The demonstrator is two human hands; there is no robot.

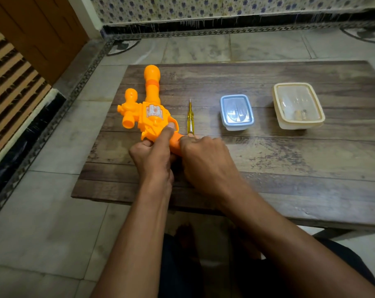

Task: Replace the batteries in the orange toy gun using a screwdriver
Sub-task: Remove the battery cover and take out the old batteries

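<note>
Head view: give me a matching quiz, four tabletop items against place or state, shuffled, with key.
Items:
1. toy gun
2. screwdriver
3. blue-lidded box
4. cream-lidded box

Descriptions:
A. farthest right on the table, lid on
B. gripped at its handle end by both hands
C. lying free, tip pointing away from the person
D. closed, between the screwdriver and the other box

Pairs: 1-B, 2-C, 3-D, 4-A

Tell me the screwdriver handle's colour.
Translucent yellow; the screwdriver lies on the table beside the toy gun. Head view shows it.
</note>
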